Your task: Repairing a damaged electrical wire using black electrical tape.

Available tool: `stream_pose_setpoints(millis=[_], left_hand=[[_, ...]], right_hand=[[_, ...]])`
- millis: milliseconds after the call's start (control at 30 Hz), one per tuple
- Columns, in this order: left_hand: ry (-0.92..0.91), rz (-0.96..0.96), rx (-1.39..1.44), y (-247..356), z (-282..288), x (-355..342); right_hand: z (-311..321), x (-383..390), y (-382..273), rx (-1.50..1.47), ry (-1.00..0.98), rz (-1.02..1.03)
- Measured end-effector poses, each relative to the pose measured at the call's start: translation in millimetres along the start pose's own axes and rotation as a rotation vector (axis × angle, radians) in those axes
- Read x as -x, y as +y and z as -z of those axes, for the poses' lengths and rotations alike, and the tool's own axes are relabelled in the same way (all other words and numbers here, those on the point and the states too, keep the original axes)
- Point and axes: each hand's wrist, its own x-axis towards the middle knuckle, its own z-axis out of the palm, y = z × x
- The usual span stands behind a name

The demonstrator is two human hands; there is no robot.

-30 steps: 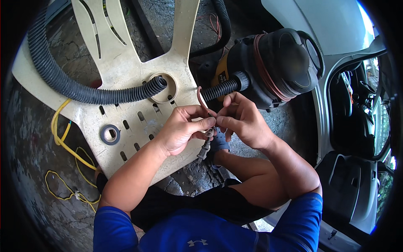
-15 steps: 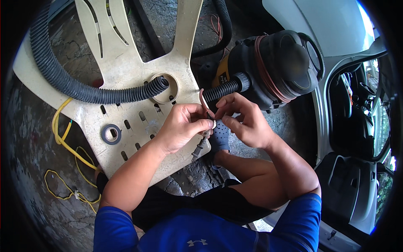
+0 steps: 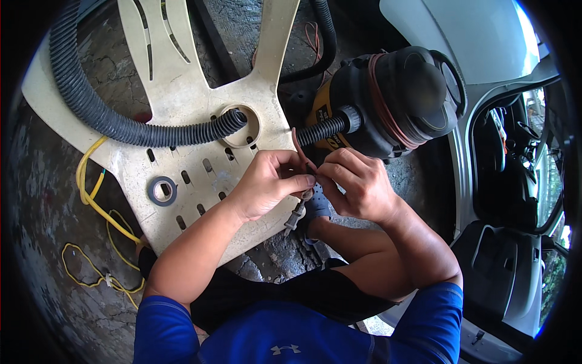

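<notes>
My left hand and my right hand meet over the edge of a cream plastic chair seat. Both pinch a thin reddish-brown cord that loops up between them. A grey electric plug hangs just below my left fingers. Right behind my hands sits a black and yellow shop vacuum, the cord wound around its body. A black ribbed hose runs from the vacuum across the seat.
A roll of dark tape lies on the seat. Yellow wire lies coiled on the cracked concrete at the left. An open car door and the white car body stand at the right.
Both hands have stayed together on the cord with small finger shifts. The plug has dropped a little below my left hand.
</notes>
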Motion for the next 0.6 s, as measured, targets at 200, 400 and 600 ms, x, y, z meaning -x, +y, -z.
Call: stream_pose_setpoints(millis=[200, 400, 600], left_hand=[[0.000, -0.234, -0.381, -8, -4, 0], [0.028, -0.206, -0.316, -4, 5, -3], [0.014, -0.152, -0.174, 0, 11, -3]], right_hand=[[-17, 3, 1, -1.371, -0.025, -1.269], [-11, -2, 6, -0.411, 0.089, -0.451], [2, -13, 5, -0.012, 0.020, -0.005]])
